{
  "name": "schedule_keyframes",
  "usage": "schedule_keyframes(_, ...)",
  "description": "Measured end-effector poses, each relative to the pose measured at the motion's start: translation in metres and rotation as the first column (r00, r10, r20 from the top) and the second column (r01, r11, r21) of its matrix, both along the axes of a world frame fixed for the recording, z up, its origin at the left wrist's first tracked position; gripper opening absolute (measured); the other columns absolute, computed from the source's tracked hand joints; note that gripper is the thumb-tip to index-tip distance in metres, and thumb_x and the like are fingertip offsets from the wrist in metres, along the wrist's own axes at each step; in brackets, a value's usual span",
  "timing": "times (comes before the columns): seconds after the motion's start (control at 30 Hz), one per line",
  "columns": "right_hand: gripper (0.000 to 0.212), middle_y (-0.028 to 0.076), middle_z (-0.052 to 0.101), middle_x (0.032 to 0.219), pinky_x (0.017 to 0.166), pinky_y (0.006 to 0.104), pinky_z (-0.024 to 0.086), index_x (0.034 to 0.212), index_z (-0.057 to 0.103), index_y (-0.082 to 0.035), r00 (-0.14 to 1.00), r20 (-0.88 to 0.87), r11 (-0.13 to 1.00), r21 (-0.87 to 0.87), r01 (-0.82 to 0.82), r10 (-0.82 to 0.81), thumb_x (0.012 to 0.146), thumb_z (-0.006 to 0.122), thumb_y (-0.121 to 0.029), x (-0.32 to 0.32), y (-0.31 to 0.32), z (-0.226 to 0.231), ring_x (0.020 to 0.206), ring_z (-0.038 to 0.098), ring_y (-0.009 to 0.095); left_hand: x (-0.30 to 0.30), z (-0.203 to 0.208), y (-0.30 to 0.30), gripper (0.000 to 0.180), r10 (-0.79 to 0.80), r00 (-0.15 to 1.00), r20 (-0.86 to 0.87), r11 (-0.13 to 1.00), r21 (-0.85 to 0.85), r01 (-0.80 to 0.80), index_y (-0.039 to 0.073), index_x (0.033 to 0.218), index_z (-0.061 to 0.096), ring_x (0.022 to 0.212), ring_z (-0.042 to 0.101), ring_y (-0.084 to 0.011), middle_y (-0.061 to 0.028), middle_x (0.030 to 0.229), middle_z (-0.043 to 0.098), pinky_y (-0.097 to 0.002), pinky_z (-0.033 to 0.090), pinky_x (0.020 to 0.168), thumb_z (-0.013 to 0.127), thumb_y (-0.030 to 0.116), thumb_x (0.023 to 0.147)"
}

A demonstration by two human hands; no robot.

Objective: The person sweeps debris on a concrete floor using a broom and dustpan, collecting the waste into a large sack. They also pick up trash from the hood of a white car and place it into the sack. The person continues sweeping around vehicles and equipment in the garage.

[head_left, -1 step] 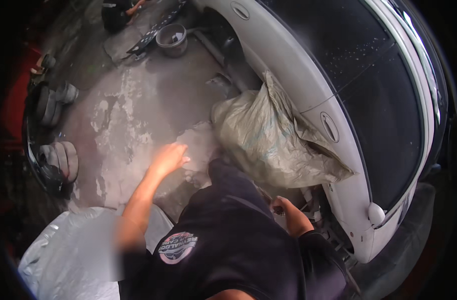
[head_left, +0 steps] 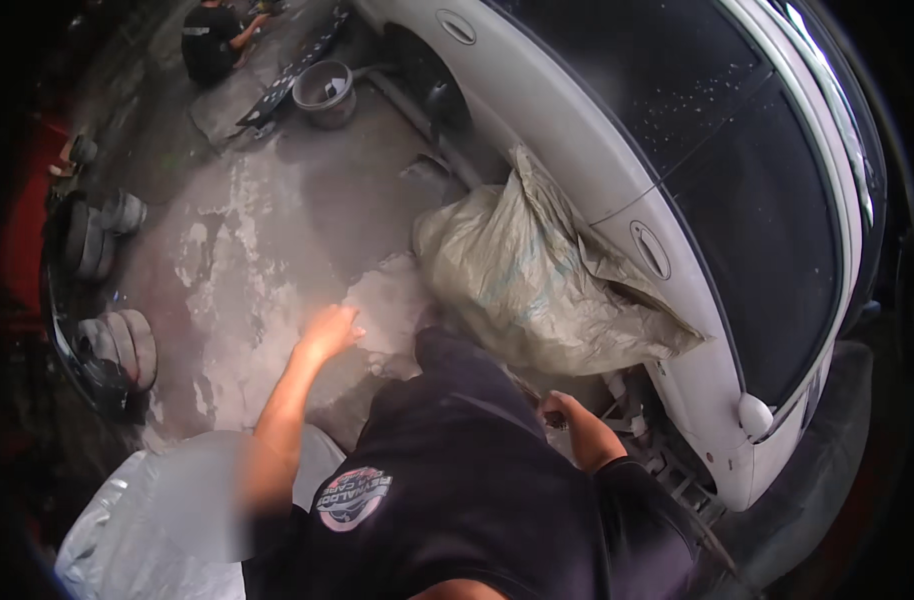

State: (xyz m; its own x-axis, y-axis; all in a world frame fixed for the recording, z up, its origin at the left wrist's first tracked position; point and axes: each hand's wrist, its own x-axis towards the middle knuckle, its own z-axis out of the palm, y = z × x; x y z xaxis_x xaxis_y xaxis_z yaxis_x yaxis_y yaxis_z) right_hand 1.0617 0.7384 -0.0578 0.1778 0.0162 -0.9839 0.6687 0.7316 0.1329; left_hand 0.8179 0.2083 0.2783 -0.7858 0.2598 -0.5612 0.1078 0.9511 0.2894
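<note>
Hands [head_left: 329,332], two; sack [head_left: 522,280], one.

floor [head_left: 277,250]: grey concrete, wet, with pale patches
sack [head_left: 527,280]: crumpled, beige, lying against the white car [head_left: 597,170]
bucket [head_left: 324,93]: grey, far end, beside dark panel [head_left: 287,75]
wheels [head_left: 117,345]: stacked at left edge
sheet [head_left: 127,530]: silvery, near corner

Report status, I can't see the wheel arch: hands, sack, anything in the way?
Left hand open, free above floor. Right hand low beside sack, grip unclear. Sack leans on car.
</note>
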Motion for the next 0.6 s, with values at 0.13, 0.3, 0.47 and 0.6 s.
schedule_keyframes(0.13, 0.032, 0.018, 0.071, 0.082, 0.058, 0.0455, 0.055, 0.098, 0.072, -0.001, 0.981, -0.178, 0.996, -0.045, 0.074, -0.081, 0.082, 0.071, -0.03, 0.032, 0.044, -0.035, 0.063, 0.068, 0.029, -0.057, -0.115, -0.01, 0.043, -0.063, 0.993, 0.099, 0.996, 0.068, 0.056, 0.005, 0.121, 0.071, 0.111, 0.067, -0.0407, -0.0218, 0.112, 0.072, -0.0489, 0.052, 0.098, 0.078, 0.029, 0.086)
schedule_keyframes(0.3, 0.035, 0.016, 0.075, 0.094, 0.071, 0.0441, 0.056, 0.103, 0.077, -0.007, 0.782, -0.616, 0.989, -0.023, -0.144, 0.1, 0.077, 0.071, -0.031, -0.049, -0.021, 0.027, 0.079, 0.071, 0.029, -0.191, -0.155, 0.0, 0.05, -0.332, 0.943, -0.031, 0.94, -0.092, 0.328, 0.009, 0.125, 0.068, 0.13, 0.054, -0.038, -0.0182, 0.129, 0.063, -0.0503, 0.047, 0.106, 0.081, 0.032, 0.083)
schedule_keyframes(0.47, 0.037, 0.021, 0.074, 0.095, 0.074, 0.0437, 0.057, 0.095, 0.077, -0.002, 0.719, -0.581, 0.759, 0.248, 0.602, -0.38, 0.074, 0.072, -0.032, -0.038, -0.112, 0.081, 0.084, 0.073, 0.03, -0.357, -0.156, 0.108, 0.047, -0.741, 0.638, -0.209, 0.671, -0.275, 0.688, 0.008, 0.124, 0.066, 0.141, 0.04, -0.0397, -0.0183, 0.141, 0.05, -0.064, 0.035, 0.113, 0.076, 0.018, 0.08)
schedule_keyframes(0.6, 0.036, 0.023, 0.074, 0.099, 0.086, 0.0448, 0.057, 0.093, 0.078, -0.002, 0.561, -0.629, 0.439, 0.359, 0.824, -0.539, 0.076, 0.072, -0.033, -0.017, -0.227, 0.051, 0.098, 0.073, 0.031, -0.483, -0.172, 0.192, 0.046, -0.908, 0.263, -0.327, 0.39, -0.425, 0.817, 0.008, 0.134, 0.061, 0.151, 0.024, -0.0432, -0.0215, 0.155, 0.04, -0.0702, 0.015, 0.119, 0.063, 0.017, 0.089)
